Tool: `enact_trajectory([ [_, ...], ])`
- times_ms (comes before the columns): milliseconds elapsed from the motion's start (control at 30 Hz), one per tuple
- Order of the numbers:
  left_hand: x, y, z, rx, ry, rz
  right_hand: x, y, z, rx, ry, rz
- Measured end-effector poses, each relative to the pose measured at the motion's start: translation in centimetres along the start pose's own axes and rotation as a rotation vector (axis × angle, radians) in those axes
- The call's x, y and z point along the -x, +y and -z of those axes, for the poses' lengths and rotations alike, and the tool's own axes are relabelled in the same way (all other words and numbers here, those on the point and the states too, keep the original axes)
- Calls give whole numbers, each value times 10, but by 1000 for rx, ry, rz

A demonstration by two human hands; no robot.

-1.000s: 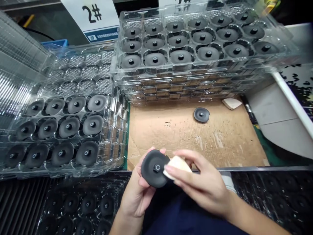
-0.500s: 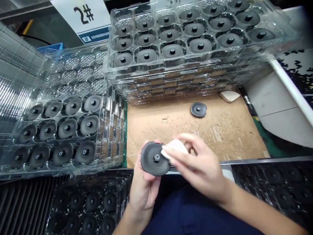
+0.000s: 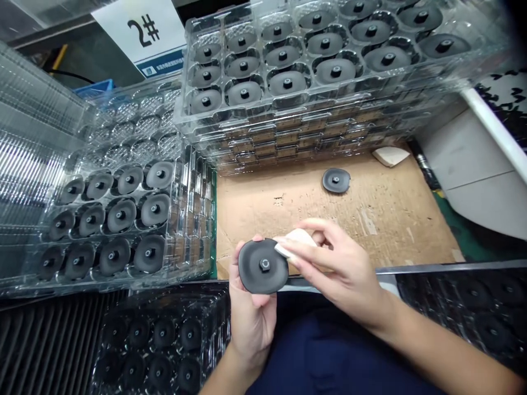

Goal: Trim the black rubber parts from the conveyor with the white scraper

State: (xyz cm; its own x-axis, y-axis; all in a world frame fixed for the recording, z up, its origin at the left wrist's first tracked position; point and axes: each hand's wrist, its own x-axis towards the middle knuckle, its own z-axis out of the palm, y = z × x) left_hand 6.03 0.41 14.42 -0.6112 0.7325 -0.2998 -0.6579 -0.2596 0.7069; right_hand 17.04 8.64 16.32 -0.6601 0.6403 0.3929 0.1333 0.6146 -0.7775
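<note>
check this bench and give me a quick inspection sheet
surface: brown corrugated cardboard sheet, scuffed and torn
job's things: matte black round disc with central nut; soft white pad; second black disc on the cardboard; clear plastic trays holding black discs
clutter: white scrap on the cardboard
grippers: left hand holds the disc; right hand presses the pad against it
cables: thin black cable, upper left
surroundings: white "2#" sign; blue plastic bin
</note>
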Motion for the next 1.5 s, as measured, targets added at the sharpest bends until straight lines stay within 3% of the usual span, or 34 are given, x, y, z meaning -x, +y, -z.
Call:
enact_trajectory([
  [167, 0, 0, 3, 13, -54, 3, 2, -3, -1, -59, -26, 31],
  [300, 2, 0, 4, -31, -17, -44, 0, -1, -1, 9, 26, 1],
  [433, 5, 2, 3, -39, 8, 40, 1, -3, -2, -47, -18, 31],
  [600, 5, 4, 2, -110, 83, 17, 3, -2, -3, -1, 30, -13],
  [1000, 8, 2, 0, -120, 78, 96, 9, -3, -2, -62, 3, 48],
  [1200, 7, 1, -4, -124, 91, 40, -9, 10, 3, 25, 144, -15],
  [1367, 12, 5, -9, -95, 101, 168, -7, -10, -3, -46, 43, 78],
  [1500, 12, 3, -9, -67, 103, 201, -2, -11, -7, -62, 39, 87],
])
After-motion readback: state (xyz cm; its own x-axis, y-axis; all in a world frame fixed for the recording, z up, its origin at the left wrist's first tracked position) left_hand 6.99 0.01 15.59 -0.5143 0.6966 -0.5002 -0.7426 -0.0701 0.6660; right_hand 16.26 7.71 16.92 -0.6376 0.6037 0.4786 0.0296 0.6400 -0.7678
